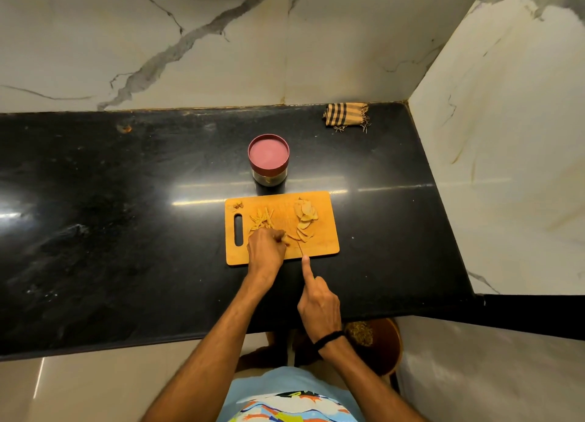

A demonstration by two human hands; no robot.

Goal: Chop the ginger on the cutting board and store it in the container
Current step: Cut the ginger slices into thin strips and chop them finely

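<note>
A wooden cutting board point(319, 246) lies on the black counter. Thin ginger strips point(261, 219) sit at its left middle, and flat ginger slices point(304, 214) are piled at its right. My left hand point(265, 247) rests on the board with curled fingers pinching a small stack of ginger slices point(286, 238). My right hand point(318, 304) grips a knife, index finger stretched along the spine; the thin blade point(299, 247) meets the ginger beside my left fingertips. A round container point(268, 159) with a maroon lid on stands just behind the board.
A folded striped cloth point(346, 115) lies at the counter's back right by the marble wall. A few ginger scraps point(238, 205) sit at the board's top left corner. A brown round stool point(375, 342) stands below the counter's front edge.
</note>
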